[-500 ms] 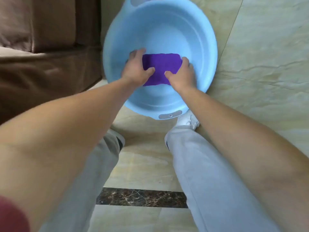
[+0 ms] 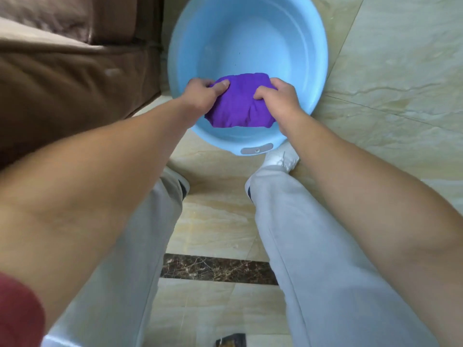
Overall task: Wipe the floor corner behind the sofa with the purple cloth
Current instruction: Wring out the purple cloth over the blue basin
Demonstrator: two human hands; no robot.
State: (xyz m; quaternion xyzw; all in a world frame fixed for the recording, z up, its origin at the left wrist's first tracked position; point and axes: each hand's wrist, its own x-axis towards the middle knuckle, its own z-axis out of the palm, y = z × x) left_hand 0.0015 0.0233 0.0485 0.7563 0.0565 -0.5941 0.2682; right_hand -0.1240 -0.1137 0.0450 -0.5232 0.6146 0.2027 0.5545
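The purple cloth (image 2: 240, 102) is bunched between both hands over the near part of a light blue basin (image 2: 250, 36). My left hand (image 2: 204, 95) grips the cloth's left side with fingers curled into it. My right hand (image 2: 280, 100) grips its right side the same way. The cloth's lower edge hangs loosely inside the basin's near wall. The floor corner behind the sofa is not in view.
A brown sofa (image 2: 62, 78) fills the left side, its edge close to the basin. Beige marble floor tiles (image 2: 390, 78) spread to the right. My grey-trousered legs and a white shoe (image 2: 281, 159) stand just before the basin. A dark marble strip (image 2: 218, 269) crosses the floor between my legs.
The cloth was lying flat on the basin bottom under both hands; now it is gathered up and drawn toward the basin's near rim. Both hands have closed on it.
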